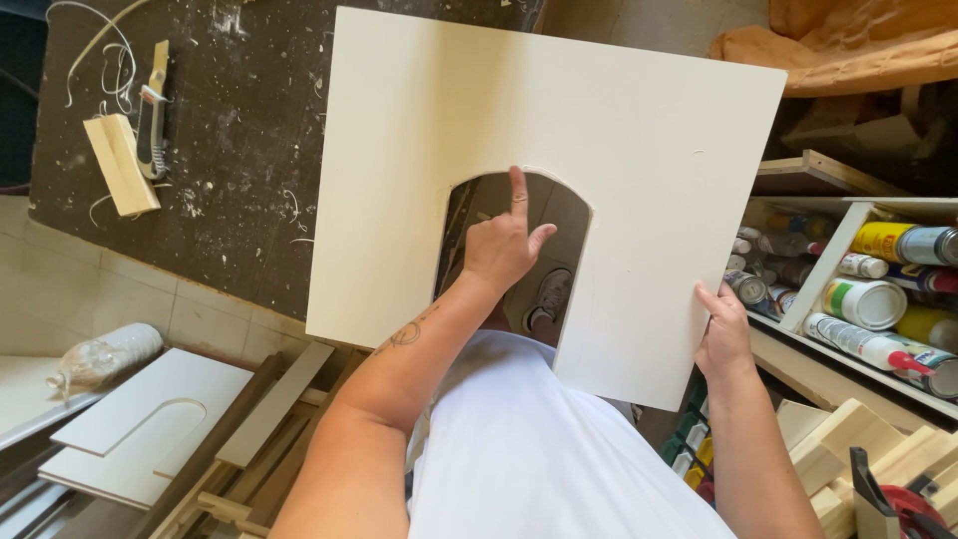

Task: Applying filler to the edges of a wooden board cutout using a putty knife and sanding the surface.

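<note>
white board [599, 130] — right fingers [720, 317] grip edge | left forefinger [518, 190] extended | shelf [826, 262] — cans

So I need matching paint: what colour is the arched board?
Cream-white, plain, the board seen in the head view.

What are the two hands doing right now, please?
Left hand: holds nothing; its index fingertip touches the top edge of the arched cutout in the white board.
Right hand: closed on the board's right edge.
</note>
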